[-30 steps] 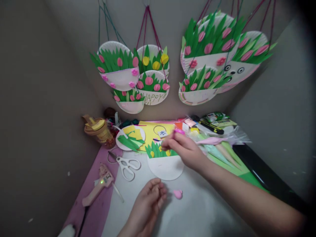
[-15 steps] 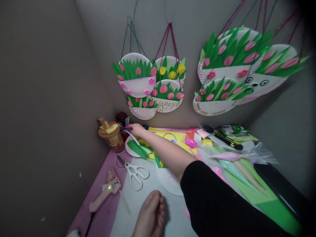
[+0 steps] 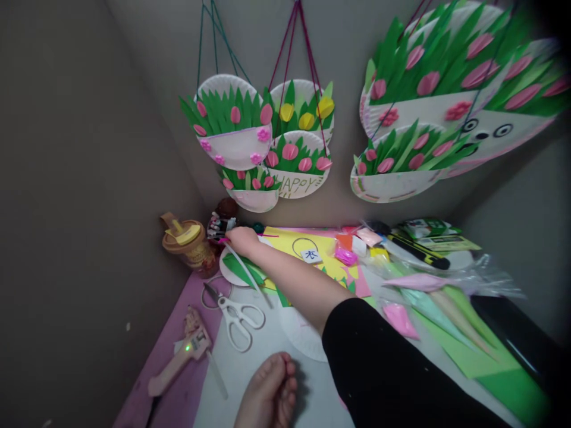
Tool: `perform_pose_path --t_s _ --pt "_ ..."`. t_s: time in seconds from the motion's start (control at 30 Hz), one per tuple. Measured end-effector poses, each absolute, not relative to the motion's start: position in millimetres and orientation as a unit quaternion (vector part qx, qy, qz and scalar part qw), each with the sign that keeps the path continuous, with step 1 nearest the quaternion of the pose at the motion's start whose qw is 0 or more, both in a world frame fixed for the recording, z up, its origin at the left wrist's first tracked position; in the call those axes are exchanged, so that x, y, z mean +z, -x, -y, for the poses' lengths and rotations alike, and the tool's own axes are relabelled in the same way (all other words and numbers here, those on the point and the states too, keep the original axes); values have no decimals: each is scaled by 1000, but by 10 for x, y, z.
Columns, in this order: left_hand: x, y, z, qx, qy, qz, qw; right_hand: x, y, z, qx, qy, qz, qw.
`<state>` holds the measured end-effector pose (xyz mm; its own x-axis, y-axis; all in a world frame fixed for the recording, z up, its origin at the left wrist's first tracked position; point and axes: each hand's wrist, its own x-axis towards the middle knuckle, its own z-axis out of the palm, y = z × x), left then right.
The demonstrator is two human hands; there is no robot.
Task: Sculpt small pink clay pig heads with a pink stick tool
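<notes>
1. Head view, and the right hand is stretched out left of centre, right up against a cluster of slim pens or tools. Fingers are bent; a magenta bit shows at the fingertips, but whether it is gripped, I can't tell.
2. Bottom centre, the left hand sits loosely curled, fingers folded in; how far it closes, and on what, I can't tell.
3. Between the hands, here's the paper-plate basket, lying mid-frame, half covered by the black sleeve. Its visible white front looks nearly bare, with just a faint mark.
4. Look up top: paper-plate planters hang on cords, complete with leaves and tulips, one lettered "HAPPY". Against those, the tabletop one looks part-way along: no cord shows, and front decoration seems outstanding, though much is hidden.
5. Lower left, the glue gun shows a green light; white-handled scissors lie beside it, neither in hand.
</notes>
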<state>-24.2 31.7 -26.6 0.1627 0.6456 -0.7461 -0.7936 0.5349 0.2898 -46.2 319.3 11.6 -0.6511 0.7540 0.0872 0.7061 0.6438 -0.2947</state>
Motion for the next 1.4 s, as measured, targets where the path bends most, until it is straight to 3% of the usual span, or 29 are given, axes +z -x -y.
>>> perform_pose_path --t_s 0.87,1.2,1.4 --pt "-323 290 -317 456 64 -419 782 138 534 -3133 159 431 872 171" --pt "-317 230 -305 475 59 -416 773 196 -335 -3123 179 520 820 162" --pt "-362 166 -300 497 59 -404 766 221 198 -3406 247 482 812 219"
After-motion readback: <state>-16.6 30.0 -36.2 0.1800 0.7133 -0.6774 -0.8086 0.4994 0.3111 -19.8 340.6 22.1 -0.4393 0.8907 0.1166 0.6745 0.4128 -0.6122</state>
